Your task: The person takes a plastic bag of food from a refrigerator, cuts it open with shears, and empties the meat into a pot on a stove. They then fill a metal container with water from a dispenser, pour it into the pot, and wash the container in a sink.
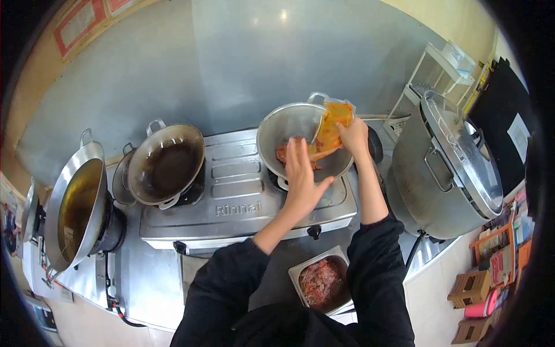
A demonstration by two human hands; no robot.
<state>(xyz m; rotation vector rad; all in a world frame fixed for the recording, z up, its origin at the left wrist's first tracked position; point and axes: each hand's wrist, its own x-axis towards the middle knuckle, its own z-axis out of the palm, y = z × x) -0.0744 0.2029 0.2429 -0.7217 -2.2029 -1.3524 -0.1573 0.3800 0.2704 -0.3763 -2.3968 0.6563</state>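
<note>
My right hand (354, 139) grips a clear plastic bag of orange sauce (330, 128), tilted over a metal wok (272, 128) on the right burner. The bag's lower end hangs inside the wok, above reddish-brown food pieces (281, 154). My left hand (304, 179) is held over the wok's near rim, fingers stretched up and thumb apart, with the fingertips close to the bag's lower end. Part of the food is hidden behind this hand.
A dark-bottomed wok (167, 165) stands on the left burner of the Rinnai stove (237, 209). Further left is a large wok of oil (78, 202). A tall lidded pot (425, 179) stands right. Between my arms sits a steel container (298, 274) of red, wet-looking food.
</note>
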